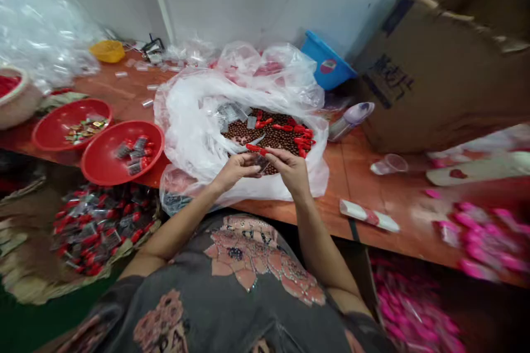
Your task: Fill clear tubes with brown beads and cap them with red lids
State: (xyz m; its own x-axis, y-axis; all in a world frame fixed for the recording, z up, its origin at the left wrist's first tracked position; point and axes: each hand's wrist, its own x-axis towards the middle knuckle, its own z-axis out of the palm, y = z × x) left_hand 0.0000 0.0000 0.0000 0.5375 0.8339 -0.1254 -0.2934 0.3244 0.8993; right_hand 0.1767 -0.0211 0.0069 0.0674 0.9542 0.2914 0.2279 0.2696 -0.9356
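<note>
My left hand (235,168) and my right hand (290,167) meet over the near rim of a big white plastic bag (194,121) on the wooden table. Together they pinch a small clear packet (261,161), and red pieces (253,148) stick up at their fingertips. Inside the bag lies a heap of small brown beads (273,135) with red pieces and clear packets on top.
Two red bowls (108,168) (52,129) with small packed items sit at the left. Below them a box (93,226) holds filled packets. A cardboard box (447,60), blue basin (325,63), clear cup (389,164) and pink packets (484,231) lie to the right.
</note>
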